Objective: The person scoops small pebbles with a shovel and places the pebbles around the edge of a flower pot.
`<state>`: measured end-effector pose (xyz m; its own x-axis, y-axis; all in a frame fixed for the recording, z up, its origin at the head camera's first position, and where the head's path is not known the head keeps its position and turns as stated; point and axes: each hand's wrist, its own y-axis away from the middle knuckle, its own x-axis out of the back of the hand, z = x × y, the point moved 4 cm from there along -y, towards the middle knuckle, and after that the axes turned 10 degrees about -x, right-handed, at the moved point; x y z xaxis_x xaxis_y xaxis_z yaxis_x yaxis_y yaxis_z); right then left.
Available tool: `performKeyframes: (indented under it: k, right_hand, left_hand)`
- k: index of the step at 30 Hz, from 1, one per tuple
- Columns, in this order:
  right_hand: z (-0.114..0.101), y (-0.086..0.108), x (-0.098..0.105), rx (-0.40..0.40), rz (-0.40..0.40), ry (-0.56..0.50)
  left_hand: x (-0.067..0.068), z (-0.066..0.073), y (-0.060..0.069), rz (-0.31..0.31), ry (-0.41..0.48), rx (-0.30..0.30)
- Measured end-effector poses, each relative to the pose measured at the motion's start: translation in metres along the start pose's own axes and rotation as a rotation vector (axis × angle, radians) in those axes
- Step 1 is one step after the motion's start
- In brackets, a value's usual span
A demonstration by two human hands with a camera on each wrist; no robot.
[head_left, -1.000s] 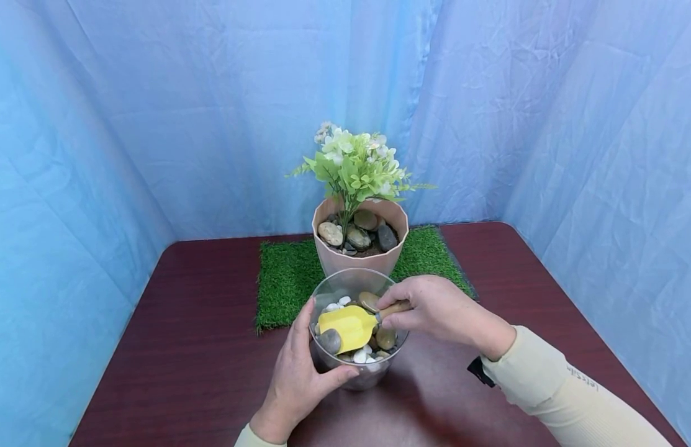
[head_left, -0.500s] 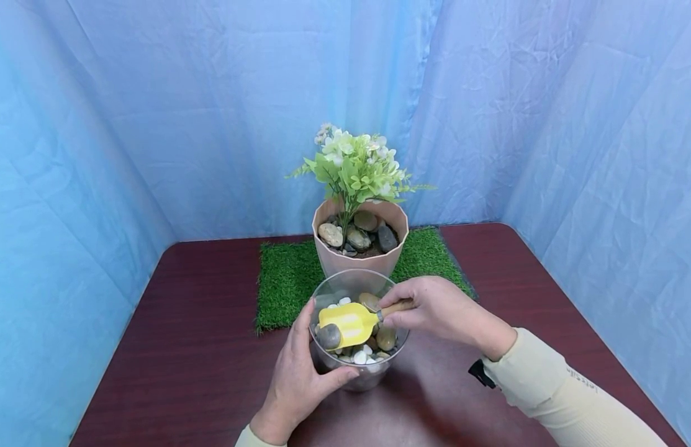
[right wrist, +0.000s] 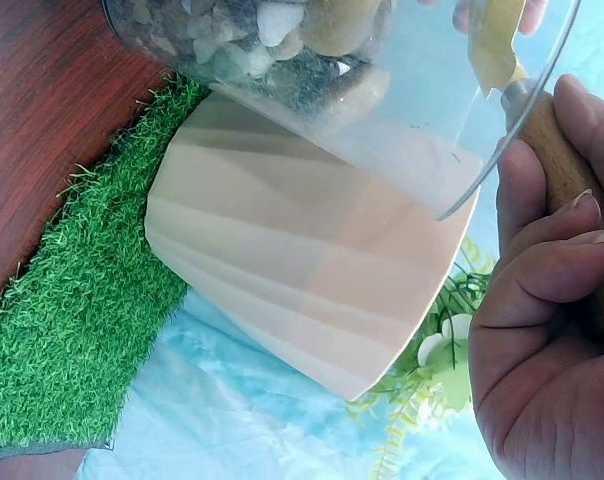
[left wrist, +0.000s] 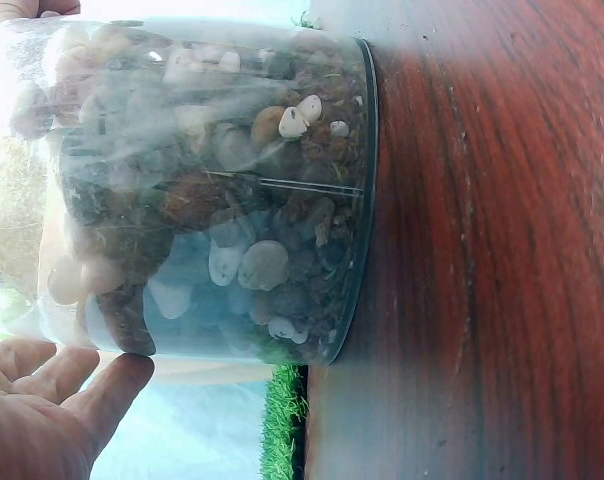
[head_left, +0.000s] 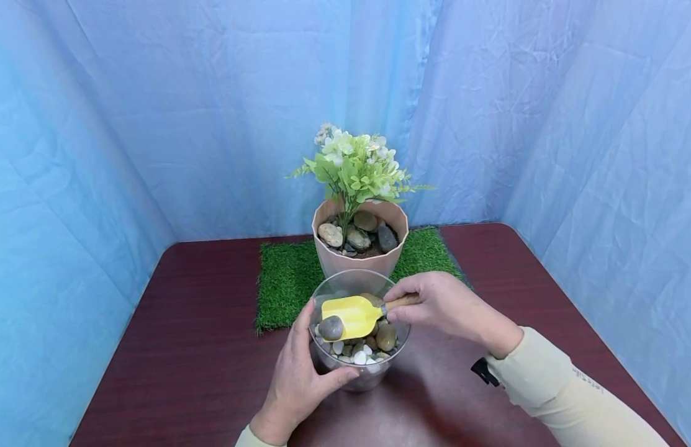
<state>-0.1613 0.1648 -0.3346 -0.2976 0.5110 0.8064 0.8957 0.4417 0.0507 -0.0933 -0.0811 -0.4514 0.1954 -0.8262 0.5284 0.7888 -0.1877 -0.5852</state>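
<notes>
blue drapes (head_left: 211, 124), one dark red table (head_left: 172, 323), left hand (head_left: 302, 370) grips one clear tub (head_left: 361, 379), thumb and fingers wide apart; right hand (head_left: 448, 308) pinches one yellow scoop (head_left: 357, 315) in the tub's mouth, one grey stone (head_left: 331, 328) aboard, one pink pot (head_left: 359, 266) behind!

Along the left edge of the surface (head_left: 177, 335) you're finding passage; the bucket (head_left: 363, 380) and flowerpot (head_left: 359, 263) are blocking its middle.

The scoop handle (head_left: 403, 301) looks wooden, the container (head_left: 362, 381) glossy, the stones (head_left: 387, 337) smooth.
</notes>
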Motion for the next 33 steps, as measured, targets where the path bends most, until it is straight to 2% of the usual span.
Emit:
performKeyframes:
  k: [14, 26, 33]
  right_hand:
    - [-0.002, -0.002, 0.021, -0.065, 0.032, -0.054]
    - [0.001, -0.009, 0.040, -0.074, 0.137, 0.013]
    - [0.007, -0.016, 0.049, -0.101, 0.156, 0.001]
  left_hand:
    - [0.001, -0.001, 0.000, 0.013, 0.004, -0.015]
    - [0.001, -0.002, 0.001, 0.008, -0.007, -0.001]
    - [0.001, -0.001, 0.001, 0.023, -0.016, -0.022]
